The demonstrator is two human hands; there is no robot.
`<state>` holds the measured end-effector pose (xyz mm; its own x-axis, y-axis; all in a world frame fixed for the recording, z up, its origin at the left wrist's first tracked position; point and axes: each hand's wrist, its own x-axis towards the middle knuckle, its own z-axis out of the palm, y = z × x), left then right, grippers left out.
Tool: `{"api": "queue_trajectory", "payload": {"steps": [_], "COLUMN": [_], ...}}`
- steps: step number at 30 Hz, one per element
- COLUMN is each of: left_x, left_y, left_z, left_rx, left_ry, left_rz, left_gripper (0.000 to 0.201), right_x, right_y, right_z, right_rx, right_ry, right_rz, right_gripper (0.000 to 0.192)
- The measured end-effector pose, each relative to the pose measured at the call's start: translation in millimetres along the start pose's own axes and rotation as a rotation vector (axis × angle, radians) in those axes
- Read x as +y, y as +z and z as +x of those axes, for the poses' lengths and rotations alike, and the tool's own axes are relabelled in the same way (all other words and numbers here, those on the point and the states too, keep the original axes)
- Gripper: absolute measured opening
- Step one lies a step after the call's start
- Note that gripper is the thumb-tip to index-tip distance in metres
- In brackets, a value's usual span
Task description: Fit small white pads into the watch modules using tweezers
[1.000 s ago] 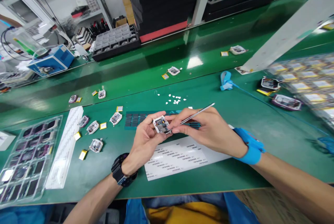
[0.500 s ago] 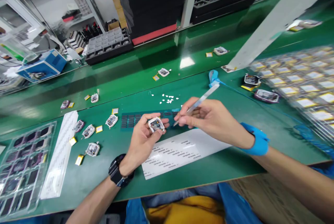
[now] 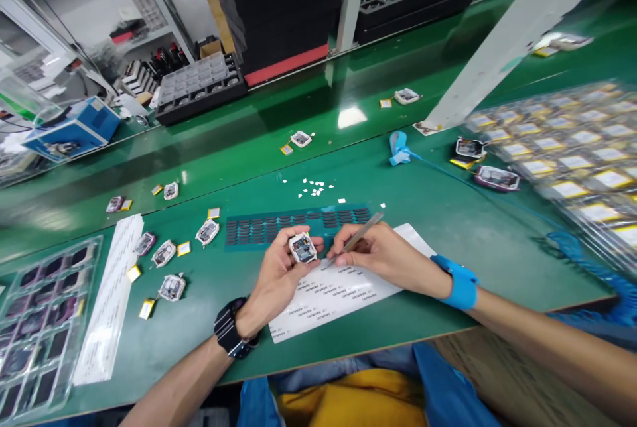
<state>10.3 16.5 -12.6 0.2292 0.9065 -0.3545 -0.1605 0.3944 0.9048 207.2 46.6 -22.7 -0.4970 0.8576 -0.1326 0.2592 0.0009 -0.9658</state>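
My left hand (image 3: 281,271) grips a white watch case (image 3: 303,248) with its open electronics facing up. In my right hand (image 3: 368,251) is a slim metal tool, likely tweezers (image 3: 362,231), pinched like a pen. Its tip points down just right of the case, over a white printed sheet (image 3: 323,304); whether it carries anything is too small to tell. Behind the hands lies a teal sheet (image 3: 269,223) bearing rows of small dark strips. Beyond that, little white pieces (image 3: 313,187) are scattered on the green table.
Several opened watch cases (image 3: 172,287) with attached batteries (image 3: 146,308) lie to the left, beside a clear tray (image 3: 94,261). Stacked trays of batteries (image 3: 567,189) stand at the right. A blue coiled cord (image 3: 580,254) and a slanted white post (image 3: 497,49) are also there.
My right hand has come down and nearer, bringing the metal tool to a lower tilt over the printed sheet. The watch case has tipped a little in my left hand. The view has shifted slightly.
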Motion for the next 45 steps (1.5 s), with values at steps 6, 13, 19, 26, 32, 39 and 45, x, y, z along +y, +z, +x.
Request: {"api": "queue_trajectory", "payload": {"steps": [6, 13, 19, 26, 32, 39, 45], "left_x": [-9, -15, -7, 2, 2, 4, 6], "left_y": [2.7, 0.2, 2.3, 6.0, 8.8, 9.7, 14.3], "left_z": [-1, -1, -2, -13, -18, -18, -19], "left_rx": [0.01, 0.004, 0.011, -0.077, -0.106, -0.09, 0.026], "left_ry": [0.077, 0.112, 0.113, 0.297, 0.357, 0.35, 0.291], "left_rz": [0.095, 0.162, -0.015, -0.294, -0.312, -0.287, -0.204], "left_gripper": [0.041, 0.038, 0.047, 0.042, 0.04, 0.038, 0.033], "right_x": [1, -5, -16, -38, -38, -37, -40], "right_y": [3, 5, -2, 38, 51, 49, 54], "right_z": [0, 1, 0, -9, -7, -7, -9], "right_rx": [-0.005, 0.049, 0.129, 0.549, 0.65, 0.653, 0.653], "right_ry": [-0.01, 0.025, 0.087, -0.051, -0.13, -0.137, -0.134], "right_rz": [-0.004, 0.064, 0.229, 0.32, 0.286, 0.219, 0.144], "right_gripper": [0.024, 0.033, 0.043, 0.042, 0.038, 0.037, 0.037]}}
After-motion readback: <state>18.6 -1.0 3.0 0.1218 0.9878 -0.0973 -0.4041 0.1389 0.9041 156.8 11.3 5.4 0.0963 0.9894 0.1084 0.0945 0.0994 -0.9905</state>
